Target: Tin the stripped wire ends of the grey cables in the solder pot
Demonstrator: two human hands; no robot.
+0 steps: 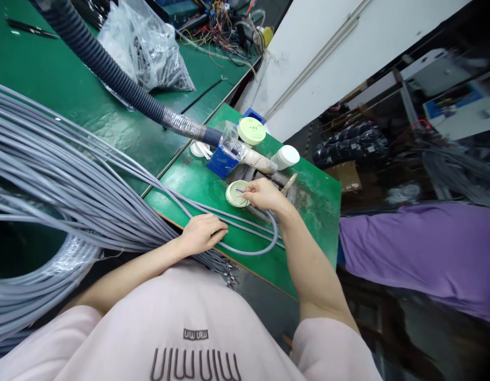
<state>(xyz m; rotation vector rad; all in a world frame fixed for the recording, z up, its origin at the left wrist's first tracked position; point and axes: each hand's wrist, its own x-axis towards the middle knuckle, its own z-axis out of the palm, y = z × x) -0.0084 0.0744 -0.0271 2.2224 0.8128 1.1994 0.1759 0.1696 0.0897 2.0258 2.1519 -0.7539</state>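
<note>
My right hand (264, 194) is closed in a pinch on the end of a grey cable (275, 233). Thin stripped wires (239, 190) poke out past its fingertips, over a small round pale-yellow tin (232, 200). From there the cable bends in a loop back toward my left hand (203, 233). That hand is at the near edge of the green bench, its fingers curled down over grey cables; their undersides are hidden. Right of the tin, partly behind my right hand, is a stained metal fixture with a wooden-looking handle (289, 184).
A corrugated hose (126, 79) comes down to a blue box (223, 161) behind the tin. A yellow-lidded tub (251, 130) and white jar (287, 157) stand farther back. Bundled grey cables (70, 174) fill the left. A person in purple (423, 254) is at right.
</note>
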